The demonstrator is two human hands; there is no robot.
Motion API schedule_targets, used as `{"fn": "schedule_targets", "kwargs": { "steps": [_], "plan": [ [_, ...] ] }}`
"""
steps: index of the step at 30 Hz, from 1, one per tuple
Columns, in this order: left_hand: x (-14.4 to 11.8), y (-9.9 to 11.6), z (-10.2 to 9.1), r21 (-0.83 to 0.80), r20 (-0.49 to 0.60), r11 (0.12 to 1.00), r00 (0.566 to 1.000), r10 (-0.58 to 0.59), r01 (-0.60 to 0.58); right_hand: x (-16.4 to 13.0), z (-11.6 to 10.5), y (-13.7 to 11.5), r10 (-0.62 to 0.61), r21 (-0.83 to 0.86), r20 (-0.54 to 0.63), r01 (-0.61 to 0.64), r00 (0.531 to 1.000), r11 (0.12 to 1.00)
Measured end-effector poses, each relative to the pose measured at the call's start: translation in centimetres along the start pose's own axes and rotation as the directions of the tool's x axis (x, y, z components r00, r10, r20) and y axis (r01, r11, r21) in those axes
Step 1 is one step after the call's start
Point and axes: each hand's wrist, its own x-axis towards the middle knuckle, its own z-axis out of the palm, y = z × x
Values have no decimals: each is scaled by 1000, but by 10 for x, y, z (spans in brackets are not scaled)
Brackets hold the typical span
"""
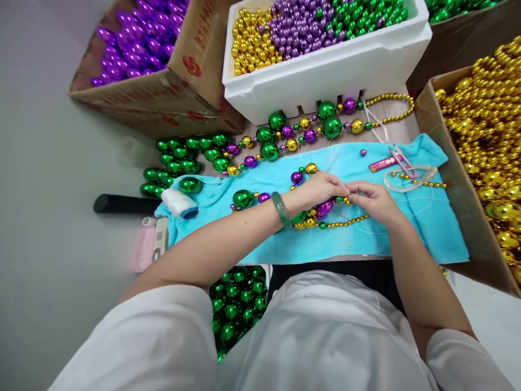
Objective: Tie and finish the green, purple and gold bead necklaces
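My left hand (324, 187), with a green bangle (281, 210) on the wrist, meets my right hand (375, 201) fingertip to fingertip over a turquoise towel (260, 247). Both pinch a thin clear thread, of which only fine stretches show around the fingers. Partly under my left wrist lies a bead necklace with big green, purple and gold beads (243, 199). Its string of small gold beads (348, 222) runs below my hands. To the right are pink thread snips (402, 161), a small dark pink packet (382, 164) and a loop of clear cord (427, 179). One loose purple bead (363, 153) rests nearby.
Behind the towel lies another bead necklace (332, 127). A white foam box (325, 62) holds gold, purple and green beads. Cardboard boxes with purple beads (138, 41) and gold beads (488, 136) flank it. At left are green beads (175, 160) and a white thread spool (179, 203).
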Motion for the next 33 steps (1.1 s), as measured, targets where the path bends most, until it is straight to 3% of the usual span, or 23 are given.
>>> {"fn": "schedule_targets", "kwargs": {
  "steps": [3,5,6,9,11,12,14,18,22,29,33],
  "plan": [
    [-1,-9,-1,138,-19,988,998,66,-62,1,-7,-3,153,29,86,-156,984,987],
    [-8,-13,0,313,-79,933,974,212,-178,3,-11,-4,217,88,146,-231,965,969],
    [-13,-15,1,426,-97,868,942,323,-254,4,-13,-4,231,122,167,-253,959,960],
    [-38,-22,11,744,-38,526,759,650,-413,7,-15,-4,232,165,176,-261,957,951],
    [-57,-30,22,847,37,312,633,773,-431,7,-14,-5,215,129,156,-236,964,963],
    [-65,-36,29,868,53,254,587,808,-427,6,-12,-6,207,95,151,-223,967,970],
    [-77,-49,43,878,32,234,540,841,-416,4,-8,-8,194,11,162,-198,968,980],
    [-84,-75,71,793,4,322,532,846,-518,-6,-1,-11,171,-214,235,-120,957,969],
    [-80,-94,88,674,0,367,497,868,-641,-13,0,-11,115,-443,267,16,957,896],
    [-71,-102,94,622,-14,486,612,790,-613,-18,5,-4,-15,-645,254,181,967,742],
    [-68,-98,97,580,-186,621,657,730,-526,-19,11,0,-49,-741,190,176,981,648]
  ]
}}
